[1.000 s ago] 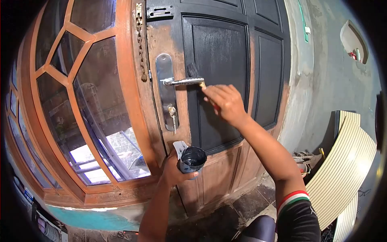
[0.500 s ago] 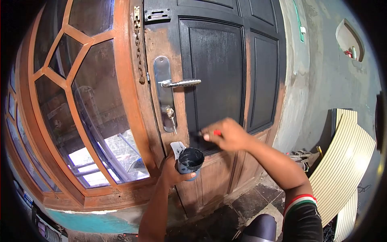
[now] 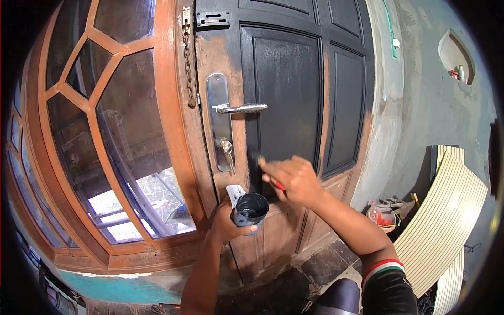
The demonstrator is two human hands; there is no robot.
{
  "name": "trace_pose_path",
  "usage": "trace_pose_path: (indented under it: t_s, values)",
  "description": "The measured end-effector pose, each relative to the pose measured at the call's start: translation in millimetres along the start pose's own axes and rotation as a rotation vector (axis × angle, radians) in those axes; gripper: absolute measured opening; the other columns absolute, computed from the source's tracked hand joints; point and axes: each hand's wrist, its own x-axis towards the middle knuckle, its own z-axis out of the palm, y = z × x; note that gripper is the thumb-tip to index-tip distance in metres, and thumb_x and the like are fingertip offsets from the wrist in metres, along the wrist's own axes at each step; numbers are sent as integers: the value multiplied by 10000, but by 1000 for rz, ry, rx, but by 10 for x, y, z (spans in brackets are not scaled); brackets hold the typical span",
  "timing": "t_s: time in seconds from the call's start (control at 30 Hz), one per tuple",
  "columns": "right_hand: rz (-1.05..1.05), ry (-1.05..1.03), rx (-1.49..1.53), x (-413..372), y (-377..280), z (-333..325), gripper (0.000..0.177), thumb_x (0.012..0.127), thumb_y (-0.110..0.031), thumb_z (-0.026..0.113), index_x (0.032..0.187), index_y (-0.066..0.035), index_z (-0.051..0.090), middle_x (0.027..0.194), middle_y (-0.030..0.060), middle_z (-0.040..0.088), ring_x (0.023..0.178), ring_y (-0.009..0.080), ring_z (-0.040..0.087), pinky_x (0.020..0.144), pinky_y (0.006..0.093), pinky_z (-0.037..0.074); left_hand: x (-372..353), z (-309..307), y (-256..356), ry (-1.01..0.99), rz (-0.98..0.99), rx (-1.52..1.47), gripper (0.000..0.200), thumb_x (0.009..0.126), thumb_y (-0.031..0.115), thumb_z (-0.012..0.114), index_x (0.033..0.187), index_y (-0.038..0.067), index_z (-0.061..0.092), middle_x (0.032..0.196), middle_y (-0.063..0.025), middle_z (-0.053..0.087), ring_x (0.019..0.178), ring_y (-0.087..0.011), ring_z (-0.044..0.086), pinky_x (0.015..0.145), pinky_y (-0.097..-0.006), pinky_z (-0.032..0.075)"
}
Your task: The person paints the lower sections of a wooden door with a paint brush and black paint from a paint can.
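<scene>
My left hand [image 3: 227,224] is wrapped round a small cup of black paint [image 3: 252,209], and a pale card-like scrap [image 3: 235,194] stands up beside its rim. In my right hand [image 3: 294,181] is a paintbrush [image 3: 261,161] with a red handle end; its bristles are dark and blurred at the left edge of a black panel. The wooden door [image 3: 286,79] has black upper panels, while its lower part and the strip round the lock are bare brown wood. Above the cup, the metal lock plate [image 3: 217,94] carries a lever handle [image 3: 244,108] and hanging keys [image 3: 227,149].
To the left stands an orange-brown window frame [image 3: 168,131] with glass panes. A chain [image 3: 188,68] hangs next to a black latch [image 3: 213,20]. Ribbed cream panels [image 3: 441,210] lean at the right, near a red container [image 3: 386,220] on the floor. A wall niche [image 3: 457,55] holds small items.
My right hand has moved slightly up with the paintbrush and turned, so more of the brush shows. The cup stays in my left hand. The view has shifted slightly.
</scene>
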Motion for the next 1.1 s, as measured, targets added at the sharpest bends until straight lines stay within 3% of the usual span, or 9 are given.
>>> trace_pose_path:
  t_s: [0.1, 0.33, 0.43, 0.53, 0.6, 0.8, 0.9, 1.0, 1.1]
  values:
    - [4, 196, -86, 113, 99, 104, 330, 941, -137, 787, 1253, -39, 737, 1074, 120, 797, 801, 254, 734, 684, 400, 517, -27, 21, -12, 8, -3, -24, 761, 653, 314, 976, 1293, 12, 695, 1231, -96, 732, 1140, -227, 700, 1043, -388, 537]
    - [155, -295, 144, -1018, -401, 416, 286, 965, -155, 773, 1223, -32, 767, 1036, 156, 800, 813, 293, 747, 732, 406, 549, -39, -38, -39, -17, -16, -106, 810, 690, 285, 966, 1373, -19, 655, 1255, -92, 750, 1152, -204, 706, 1054, -376, 539]
    - [497, -93, 521, -1216, -569, 551, 322, 1057, -234, 697, 1242, 26, 747, 990, 131, 814, 863, 265, 769, 824, 406, 589, -68, -40, 9, -6, -33, -96, 876, 682, 283, 985, 1417, -21, 618, 1291, -105, 739, 1201, -217, 697, 1090, -393, 528]
    - [1168, 173, 1034, -1475, -437, 921, 330, 1096, -278, 672, 1176, 23, 780, 996, 89, 824, 862, 188, 772, 848, 349, 601, -52, -5, 39, 13, -1, -114, 818, 660, 211, 993, 1369, -2, 645, 1261, -107, 754, 1174, -217, 715, 1074, -397, 544]
    - [1229, 247, 782, -1720, -167, 857, 322, 1089, -277, 704, 1160, 23, 796, 904, 50, 810, 811, 124, 732, 777, 302, 559, -87, -11, -57, 7, 20, -61, 827, 679, 196, 991, 1393, -6, 626, 1274, -103, 746, 1186, -219, 710, 1077, -401, 543]
    - [1120, 568, -107, -2146, 259, 664, 233, 1052, -250, 716, 1084, -50, 829, 776, 213, 730, 623, 330, 707, 593, 448, 523, -90, 60, 9, 55, -70, -167, 876, 673, 211, 1008, 1419, -12, 605, 1285, -91, 734, 1203, -220, 705, 1075, -408, 556]
    - [1081, 136, -68, -2005, -55, 807, 205, 1033, -193, 697, 1076, -31, 815, 875, 239, 764, 745, 423, 742, 652, 478, 563, -172, 106, -87, 88, -100, -177, 882, 666, 229, 1020, 1412, -14, 616, 1278, -90, 734, 1195, -214, 706, 1064, -402, 566]
    - [727, 302, 212, -1515, -562, 981, 218, 993, -152, 724, 1123, 4, 804, 1031, 230, 796, 911, 416, 765, 827, 469, 617, -133, 143, -18, 101, -100, -212, 862, 673, 259, 1027, 1393, -15, 640, 1269, -92, 739, 1177, -210, 711, 1047, -390, 572]
    - [986, 311, 692, -1382, -684, 834, 295, 1031, -236, 749, 1179, 15, 797, 1011, 145, 820, 909, 235, 787, 829, 354, 606, -157, 119, -70, 105, -104, -159, 817, 682, 287, 1031, 1354, -16, 679, 1242, -91, 753, 1153, -208, 718, 1031, -384, 574]
